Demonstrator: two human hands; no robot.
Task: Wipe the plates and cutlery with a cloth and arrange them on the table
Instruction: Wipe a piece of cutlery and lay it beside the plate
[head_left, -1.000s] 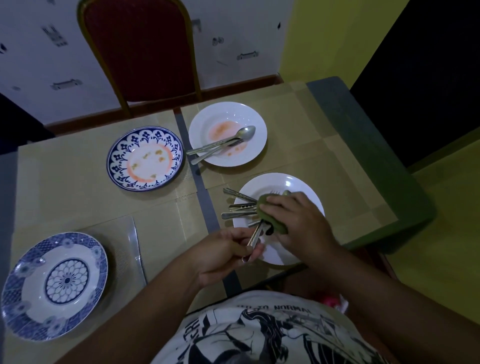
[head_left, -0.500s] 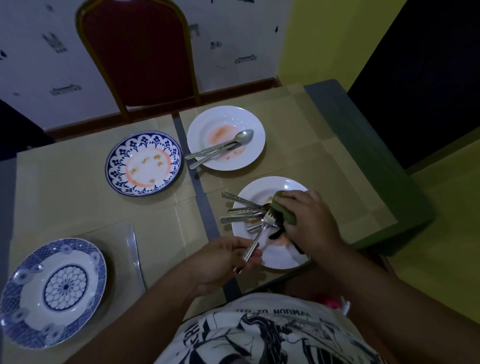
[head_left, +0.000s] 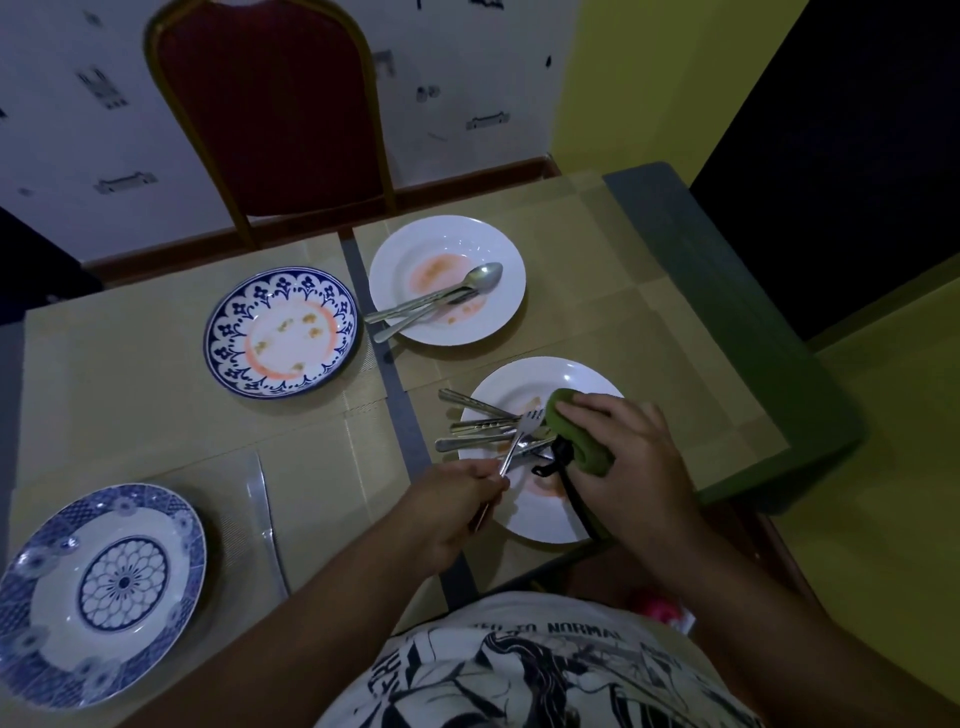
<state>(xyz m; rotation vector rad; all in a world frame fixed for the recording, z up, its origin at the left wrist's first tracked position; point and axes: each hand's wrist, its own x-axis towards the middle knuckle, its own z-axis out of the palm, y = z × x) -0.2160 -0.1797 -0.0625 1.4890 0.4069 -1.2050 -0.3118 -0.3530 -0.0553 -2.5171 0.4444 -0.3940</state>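
My left hand (head_left: 451, 506) grips a fork (head_left: 518, 439) by its handle, tines pointing up and away over a white plate (head_left: 524, 512) near the table's front edge. My right hand (head_left: 631, 460) is closed on a green cloth (head_left: 574, 434) held just right of the fork's tines. Several more pieces of cutlery (head_left: 475, 428) lie across that plate's left rim. A second white plate (head_left: 447, 249) with orange smears carries a spoon (head_left: 480, 275) and other cutlery. A stained blue-patterned plate (head_left: 283, 332) sits mid-table, and a blue floral plate (head_left: 98, 577) at front left.
Beige placemats (head_left: 130, 389) cover the table, and a clear glass tray (head_left: 244, 499) lies under the floral plate. A red chair (head_left: 270, 104) stands at the far side. The table's dark green edge (head_left: 753, 322) runs along the right, beside a yellow floor.
The cloth slid up off the fork toward the tines, which now show bare. My left hand shifted slightly left with the fork handle.
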